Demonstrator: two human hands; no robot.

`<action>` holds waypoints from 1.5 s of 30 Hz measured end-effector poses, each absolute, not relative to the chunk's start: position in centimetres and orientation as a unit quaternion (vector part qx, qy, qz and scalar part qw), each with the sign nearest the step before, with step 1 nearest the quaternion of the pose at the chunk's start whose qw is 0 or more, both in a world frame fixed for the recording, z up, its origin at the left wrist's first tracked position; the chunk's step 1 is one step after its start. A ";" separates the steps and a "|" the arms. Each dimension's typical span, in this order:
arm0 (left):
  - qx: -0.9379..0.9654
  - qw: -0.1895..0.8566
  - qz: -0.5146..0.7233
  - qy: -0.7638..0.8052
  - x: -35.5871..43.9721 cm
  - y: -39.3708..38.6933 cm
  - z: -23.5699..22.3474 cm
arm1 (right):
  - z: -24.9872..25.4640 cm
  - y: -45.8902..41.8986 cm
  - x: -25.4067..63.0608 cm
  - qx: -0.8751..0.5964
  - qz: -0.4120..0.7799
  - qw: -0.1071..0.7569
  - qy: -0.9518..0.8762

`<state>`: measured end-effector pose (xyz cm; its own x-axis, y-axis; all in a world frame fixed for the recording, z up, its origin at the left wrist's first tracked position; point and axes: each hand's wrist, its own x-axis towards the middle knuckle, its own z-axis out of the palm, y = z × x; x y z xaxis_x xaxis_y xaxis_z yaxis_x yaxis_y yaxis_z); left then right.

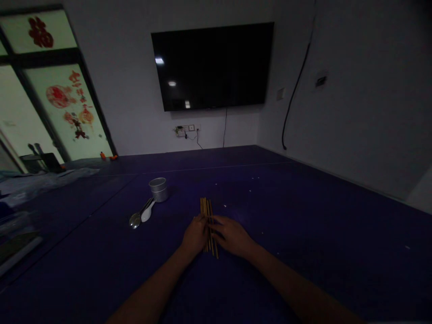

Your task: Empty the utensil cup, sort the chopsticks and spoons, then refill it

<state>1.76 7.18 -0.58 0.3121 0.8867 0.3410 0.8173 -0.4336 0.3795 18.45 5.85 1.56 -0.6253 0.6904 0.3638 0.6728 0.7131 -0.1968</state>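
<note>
Sticks (204, 204): thin, straight, yellow-brown, darker in places, bunched side by side but not quite even, lower ends fanned a bit, lying on the dark blue surface (303, 234) between the two hands, right of the cup (159, 191). Left hand (195, 234) is against the left side of the bunch, fingers bent over it; can't tell if they pinch. Right hand (234, 236) comes from the other side, fingers parted, tips touching the sticks. Count: two hands, one metal cup, one white spoon (147, 213), what looks like two metal spoons (135, 220) overlapping, one TV (214, 67) on the wall, two small orange things (103, 155) by the glass door (67, 103). Several sticks, exact number can't be told, as fingers cover their middles and they overlap. White spoon's handle points to the cup's base, metal spoons just left of it, their handles dark and hard to make out. Small pale specks lie about the surface, too small to name. Tray (20, 254) at left is cut off by the edge, contents unclear; clear plastic (43, 180) behind it is also cut off. Both forearms run out of the bottom, whole view dim
</note>
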 end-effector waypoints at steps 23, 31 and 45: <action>0.802 0.072 0.252 0.536 1.9 6.9 -0.2 | 1.5 5.5 17.5 -0.410 -0.029 0.164 -0.897; 0.799 0.068 0.257 0.539 1.9 7.0 -0.3 | 1.4 5.6 17.2 -0.439 -0.035 0.148 -0.885; 0.801 0.051 0.263 0.534 1.9 7.1 -0.5 | 2.2 5.2 16.8 -0.552 -0.007 0.127 -0.824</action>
<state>1.94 7.09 -0.55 0.2899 0.8834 0.3682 0.8301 -0.4236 0.3627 16.77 5.20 2.22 -0.3577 0.9083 0.2167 0.9118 0.3899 -0.1290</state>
